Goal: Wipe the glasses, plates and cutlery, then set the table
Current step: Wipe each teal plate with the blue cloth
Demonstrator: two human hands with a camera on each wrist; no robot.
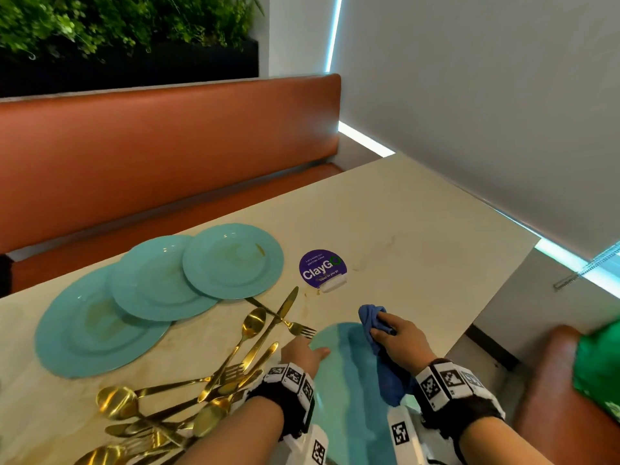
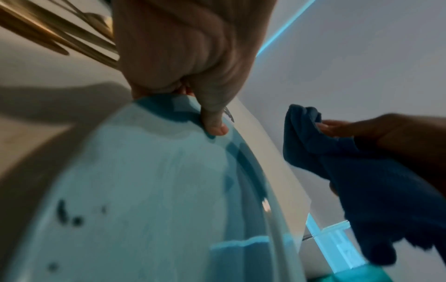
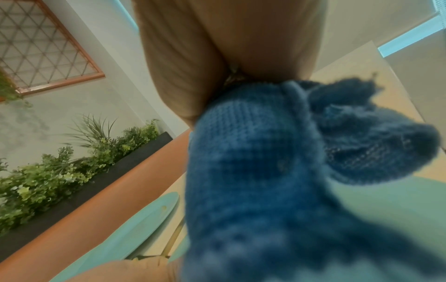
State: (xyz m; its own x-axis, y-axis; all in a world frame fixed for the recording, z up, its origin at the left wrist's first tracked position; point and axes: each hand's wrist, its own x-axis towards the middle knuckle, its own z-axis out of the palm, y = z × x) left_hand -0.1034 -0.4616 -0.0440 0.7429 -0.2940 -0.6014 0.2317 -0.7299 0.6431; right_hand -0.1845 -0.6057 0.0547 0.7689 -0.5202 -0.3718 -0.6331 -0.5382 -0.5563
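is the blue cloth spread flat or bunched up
Bunched up. The right hand grips the blue cloth in a wad, folds sticking out past the fingers, over the teal plate whose rim the left hand pinches.

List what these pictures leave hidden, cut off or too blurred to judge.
- Held plate: near edge cut off by the head view's bottom, part covered by the cloth and wrist cameras.
- Left hand: fingers under the rim, hidden in the head view.
- Right hand: right wrist view filled by blurred cloth.
- Cutlery: overlapping, uncountable.
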